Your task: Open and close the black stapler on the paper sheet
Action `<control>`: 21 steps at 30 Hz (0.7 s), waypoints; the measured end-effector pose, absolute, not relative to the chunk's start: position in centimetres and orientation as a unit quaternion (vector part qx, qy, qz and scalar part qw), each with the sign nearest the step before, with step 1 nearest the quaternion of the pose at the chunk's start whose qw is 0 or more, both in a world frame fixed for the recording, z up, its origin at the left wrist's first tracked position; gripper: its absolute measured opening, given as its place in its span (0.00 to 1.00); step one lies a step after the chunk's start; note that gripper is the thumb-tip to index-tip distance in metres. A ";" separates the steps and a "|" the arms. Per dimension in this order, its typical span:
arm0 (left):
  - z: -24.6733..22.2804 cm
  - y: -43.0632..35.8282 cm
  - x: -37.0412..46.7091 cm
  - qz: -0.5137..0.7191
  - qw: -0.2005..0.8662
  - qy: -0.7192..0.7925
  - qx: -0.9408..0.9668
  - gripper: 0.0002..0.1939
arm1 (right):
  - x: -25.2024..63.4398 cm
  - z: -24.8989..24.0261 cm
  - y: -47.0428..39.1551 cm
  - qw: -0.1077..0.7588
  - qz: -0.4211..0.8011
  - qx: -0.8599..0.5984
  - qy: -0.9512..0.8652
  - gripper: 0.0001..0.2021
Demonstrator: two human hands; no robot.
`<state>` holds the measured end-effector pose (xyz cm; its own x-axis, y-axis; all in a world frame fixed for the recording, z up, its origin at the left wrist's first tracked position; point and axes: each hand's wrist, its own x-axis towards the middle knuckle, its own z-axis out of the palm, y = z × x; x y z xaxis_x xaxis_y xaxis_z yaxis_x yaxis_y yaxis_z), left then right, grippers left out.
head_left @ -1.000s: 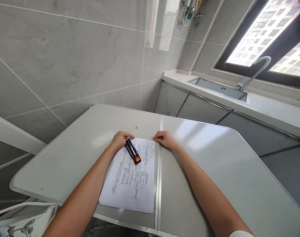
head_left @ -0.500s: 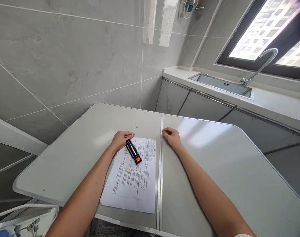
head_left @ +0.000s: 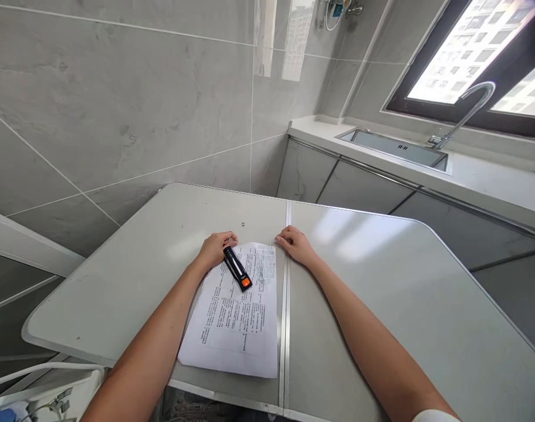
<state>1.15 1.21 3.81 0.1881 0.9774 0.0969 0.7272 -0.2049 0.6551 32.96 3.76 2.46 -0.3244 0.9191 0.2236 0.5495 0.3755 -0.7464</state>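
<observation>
A printed sheet of paper (head_left: 227,349) lies flat on the table, left of the metal seam. On its upper part rests a black stapler (head_left: 236,266) with a silver strip and an orange end, lying at a slant. My left hand (head_left: 215,248) is at the paper's far left corner, just beyond the stapler's upper end. Its fingers are curled closed, and what they hold, if anything, is hidden. Over the seam, close to the paper's far right corner, lies my right hand (head_left: 294,243), fingers bent and pressed together; their contents cannot be made out.
The pale folding table (head_left: 359,305) has a metal seam (head_left: 284,328) down its middle. Small dark bits (head_left: 243,224) lie beyond the paper. A counter with a sink (head_left: 395,146) and faucet (head_left: 474,105) stands at the right. A white bin-like container (head_left: 74,390) sits at lower left.
My right hand has moved left, across the seam toward the paper's far right corner. The left hand's fingers have curled slightly; paper and stapler stay where they were.
</observation>
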 end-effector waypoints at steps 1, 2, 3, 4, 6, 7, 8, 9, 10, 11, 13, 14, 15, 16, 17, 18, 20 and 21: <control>3.8 1.2 1.1 0.269 0.246 0.580 0.729 0.11 | 32.8 2.6 3.7 0.316 0.287 -0.478 -0.767 0.15; 3.8 1.2 1.1 0.280 0.251 0.576 0.725 0.11 | 32.7 2.7 3.6 0.306 0.290 -0.476 -0.772 0.15; 3.8 1.3 1.0 0.290 0.256 0.573 0.723 0.10 | 32.7 2.9 3.5 0.297 0.291 -0.473 -0.777 0.15; 3.8 1.3 1.0 0.297 0.261 0.570 0.721 0.10 | 32.6 3.1 3.2 0.288 0.295 -0.469 -0.781 0.14; 3.8 1.3 0.9 0.302 0.266 0.565 0.720 0.10 | 32.4 3.6 2.3 0.274 0.312 -0.460 -0.785 0.14; 3.8 1.3 0.9 0.304 0.268 0.563 0.720 0.10 | 32.2 3.9 1.6 0.269 0.323 -0.459 -0.783 0.13; 3.8 1.3 0.9 0.307 0.269 0.562 0.719 0.10 | 32.0 4.1 0.8 0.269 0.332 -0.466 -0.775 0.13; 3.8 1.3 0.9 0.312 0.271 0.561 0.717 0.10 | 31.8 4.3 -0.3 0.272 0.337 -0.482 -0.762 0.12; 3.8 1.3 0.9 0.317 0.273 0.560 0.715 0.10 | 31.5 4.5 -1.4 0.279 0.336 -0.505 -0.745 0.10; 3.8 1.3 0.9 0.321 0.276 0.560 0.712 0.11 | 31.1 4.6 -2.6 0.288 0.331 -0.529 -0.726 0.08; 3.8 1.3 0.9 0.325 0.280 0.560 0.709 0.11 | 30.3 4.6 -4.9 0.309 0.331 -0.565 -0.690 0.06; 3.8 1.3 0.9 0.324 0.280 0.560 0.709 0.11 | 29.9 4.6 -5.8 0.315 0.343 -0.572 -0.675 0.06; 3.7 1.3 0.8 0.321 0.281 0.562 0.709 0.11 | 29.6 4.6 -6.6 0.315 0.366 -0.572 -0.663 0.09; 3.7 1.4 0.8 0.317 0.280 0.564 0.709 0.12 | 29.3 4.6 -7.3 0.316 0.393 -0.568 -0.650 0.12; 3.6 1.4 0.8 0.313 0.279 0.567 0.709 0.11 | 29.0 4.7 -7.7 0.318 0.418 -0.566 -0.635 0.14; 3.6 1.5 0.7 0.309 0.277 0.568 0.711 0.11 | 28.8 4.8 -8.1 0.324 0.435 -0.565 -0.622 0.14; 3.5 1.6 0.7 0.308 0.267 0.556 0.724 0.10 | 28.7 5.1 -8.5 0.343 0.435 -0.570 -0.607 0.12; 3.6 1.6 0.7 0.312 0.259 0.543 0.736 0.09 | 28.7 5.2 -8.7 0.353 0.421 -0.576 -0.605 0.11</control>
